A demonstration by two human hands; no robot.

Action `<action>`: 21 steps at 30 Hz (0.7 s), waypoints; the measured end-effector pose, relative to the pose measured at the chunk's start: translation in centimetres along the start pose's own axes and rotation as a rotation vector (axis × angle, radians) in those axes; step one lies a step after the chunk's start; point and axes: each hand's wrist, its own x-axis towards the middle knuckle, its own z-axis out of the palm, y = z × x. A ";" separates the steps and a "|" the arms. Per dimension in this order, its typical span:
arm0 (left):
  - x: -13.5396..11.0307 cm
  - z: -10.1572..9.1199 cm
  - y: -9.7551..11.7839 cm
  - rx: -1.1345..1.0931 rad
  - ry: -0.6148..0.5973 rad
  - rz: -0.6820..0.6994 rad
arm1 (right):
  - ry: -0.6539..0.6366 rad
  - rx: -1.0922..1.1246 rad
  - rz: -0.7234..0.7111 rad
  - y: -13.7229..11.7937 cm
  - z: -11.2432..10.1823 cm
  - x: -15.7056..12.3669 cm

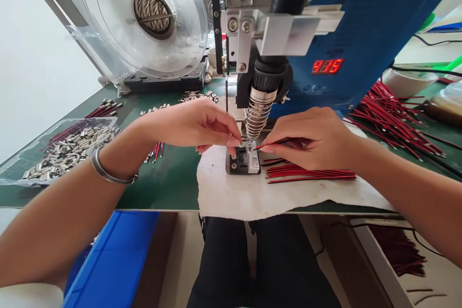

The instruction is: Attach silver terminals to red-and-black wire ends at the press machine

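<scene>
My right hand (306, 137) is closed in a pinch on a thin red-and-black wire (257, 147), whose end reaches the small white block of the soldering fixture (253, 163). From the left, my left hand (212, 127) comes in with thumb and forefinger pinched over the same fixture. A small metal connector (240, 144) shows at those fingertips, partly hidden. Just above both hands points the soldering head (260, 110), wrapped in a coiled spring. Below my right hand, several red-and-black wires (310, 173) lie side by side on a white cloth (234, 197).
A blue machine (325, 91) with a red lit display stands behind. At left are a plastic tray (14, 180) of metal connectors and a clear reel (108, 24). More red wires (393, 118) pile up at right. A blue bin (115, 260) sits below the table edge.
</scene>
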 end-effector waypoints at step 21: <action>0.7 1.6 -0.7 -0.021 0.118 0.162 | -0.073 -0.035 0.095 -0.2 -0.1 0.0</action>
